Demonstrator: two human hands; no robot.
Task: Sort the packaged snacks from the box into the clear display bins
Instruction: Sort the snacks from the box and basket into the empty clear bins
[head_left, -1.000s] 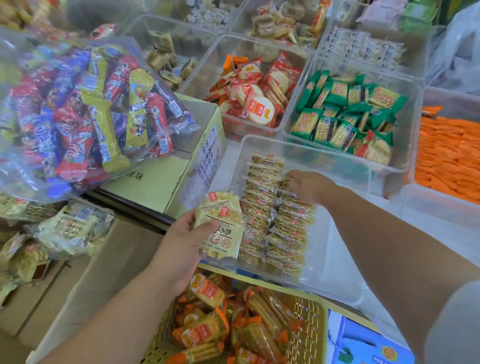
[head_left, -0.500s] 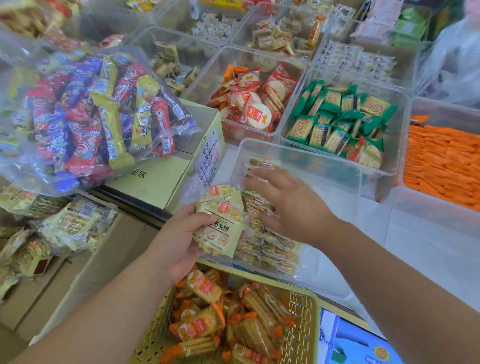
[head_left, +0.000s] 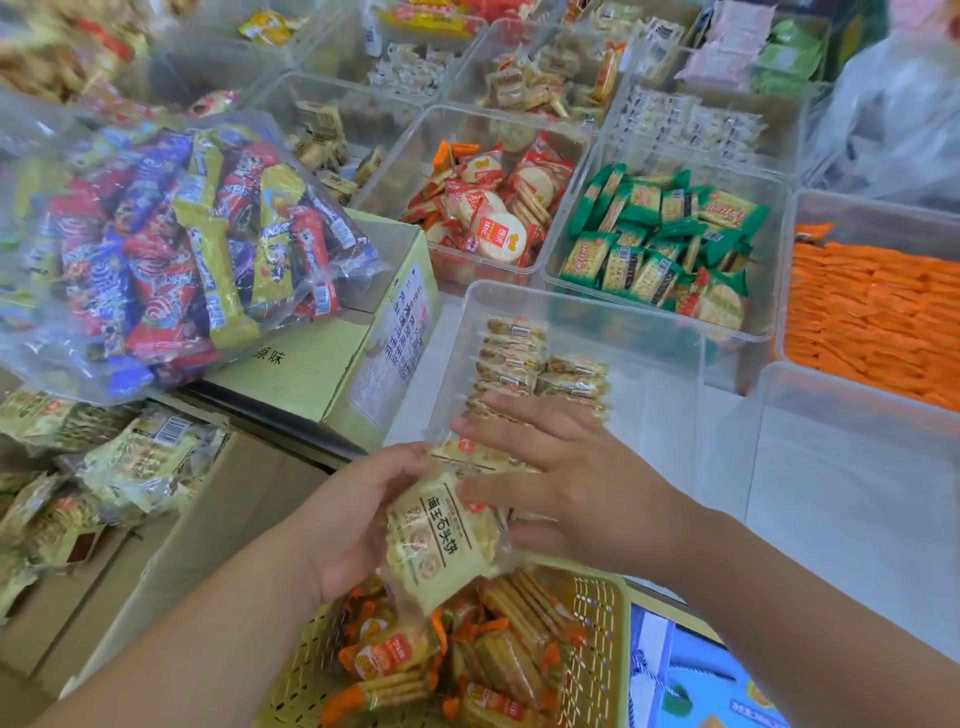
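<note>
My left hand (head_left: 358, 525) gripped a small stack of pale cracker packets (head_left: 436, 540), held just in front of the clear bin (head_left: 587, 306) so each one had little way to travel. My right hand (head_left: 566, 478) lay against the stack with straight, spread fingers, curled round nothing, placed, I judged, to peel one off. The same kind stood on edge in tight rows (head_left: 514, 358) at the bin's left, saving room. More lay in the box (head_left: 218, 519) on my left.
</note>
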